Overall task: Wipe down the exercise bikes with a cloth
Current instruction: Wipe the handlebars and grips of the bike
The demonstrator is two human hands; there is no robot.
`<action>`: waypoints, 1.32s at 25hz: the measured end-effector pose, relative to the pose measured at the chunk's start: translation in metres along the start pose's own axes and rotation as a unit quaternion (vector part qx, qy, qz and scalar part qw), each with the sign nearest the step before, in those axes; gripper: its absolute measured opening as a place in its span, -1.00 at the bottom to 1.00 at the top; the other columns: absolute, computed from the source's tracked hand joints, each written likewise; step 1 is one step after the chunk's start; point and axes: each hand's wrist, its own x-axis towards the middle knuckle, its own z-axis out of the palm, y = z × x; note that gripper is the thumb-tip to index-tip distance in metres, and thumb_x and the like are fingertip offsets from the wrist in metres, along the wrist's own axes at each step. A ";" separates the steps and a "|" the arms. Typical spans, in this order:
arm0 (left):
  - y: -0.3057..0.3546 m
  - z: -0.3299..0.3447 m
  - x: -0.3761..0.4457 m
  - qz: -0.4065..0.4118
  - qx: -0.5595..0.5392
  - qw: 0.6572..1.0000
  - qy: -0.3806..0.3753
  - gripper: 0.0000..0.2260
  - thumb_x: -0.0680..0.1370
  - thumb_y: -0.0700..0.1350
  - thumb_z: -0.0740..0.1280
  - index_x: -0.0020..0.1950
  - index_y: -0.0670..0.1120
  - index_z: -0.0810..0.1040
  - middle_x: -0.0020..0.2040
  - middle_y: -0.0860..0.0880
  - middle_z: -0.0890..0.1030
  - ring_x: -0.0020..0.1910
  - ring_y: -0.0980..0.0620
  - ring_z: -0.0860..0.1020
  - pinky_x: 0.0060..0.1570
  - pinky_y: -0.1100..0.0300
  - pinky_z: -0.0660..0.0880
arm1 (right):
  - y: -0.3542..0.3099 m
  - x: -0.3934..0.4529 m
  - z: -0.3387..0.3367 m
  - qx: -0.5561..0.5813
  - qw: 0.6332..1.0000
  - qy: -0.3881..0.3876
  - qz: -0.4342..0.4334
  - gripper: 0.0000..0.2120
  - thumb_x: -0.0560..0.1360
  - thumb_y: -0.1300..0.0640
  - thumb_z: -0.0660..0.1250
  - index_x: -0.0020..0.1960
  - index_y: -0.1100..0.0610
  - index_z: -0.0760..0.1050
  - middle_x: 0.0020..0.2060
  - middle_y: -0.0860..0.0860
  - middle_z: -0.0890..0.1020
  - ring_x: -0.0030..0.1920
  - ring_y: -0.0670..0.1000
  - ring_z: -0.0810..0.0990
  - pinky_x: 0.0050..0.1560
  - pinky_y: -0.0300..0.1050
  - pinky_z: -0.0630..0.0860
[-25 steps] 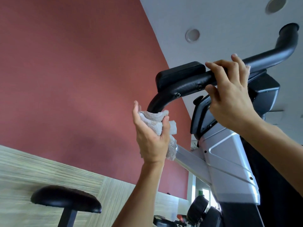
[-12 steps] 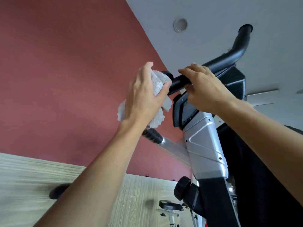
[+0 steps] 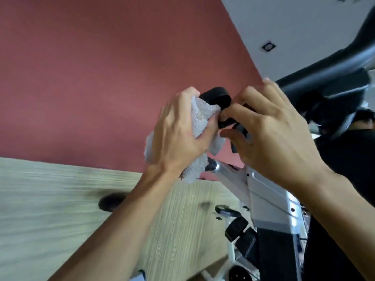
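**A:** Item one: step in hand?

**B:** Wiping the near end of the black handlebar [image 3: 216, 96] on the exercise bike [image 3: 269, 201]. Advice, as a judgement: wrap the cloth [image 3: 199, 116] right round the tube, twist it over the end cap, then draw it along the bar, so the underside is not missed. Brace the bar with the other hand so it does not rock. Gather the loose tail of cloth to bring fresh fabric to the surface.

**A:** Item two: left hand [image 3: 178, 136]?

**B:** Fingers curled tight, gripping the bunched grey-white cloth and pressing it against the bar end. Thumb side faces the tube. A flap hangs below the palm, near the silver frame.

**A:** Item three: right hand [image 3: 272, 134]?

**B:** Fingers [image 3: 239, 110] bent, half closed, wrapped about the handlebar just beside the cloth. It holds no cloth. How firm the grip is, I cannot tell; the picture is blurred by motion.

**A:** Item four: location of the cloth?

**B:** In the left hand, touching the handlebar end, above the bike's grey column.

**A:** Item five: surroundings?

**B:** Red wall [image 3: 101, 67]; pale wood panelling [image 3: 50, 209] below; a second bike, low and blurred.
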 end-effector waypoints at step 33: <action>0.118 0.125 0.181 -0.125 -0.530 0.658 -0.519 -0.41 0.62 0.12 0.36 0.42 -0.30 0.36 0.16 -0.13 0.65 0.11 -0.04 0.62 0.08 0.21 0.46 | 0.143 0.103 -0.168 -0.137 0.885 -0.377 0.236 -0.64 0.63 0.25 0.28 0.39 0.35 0.47 0.42 0.25 0.45 0.50 0.28 0.33 0.48 0.25 0.28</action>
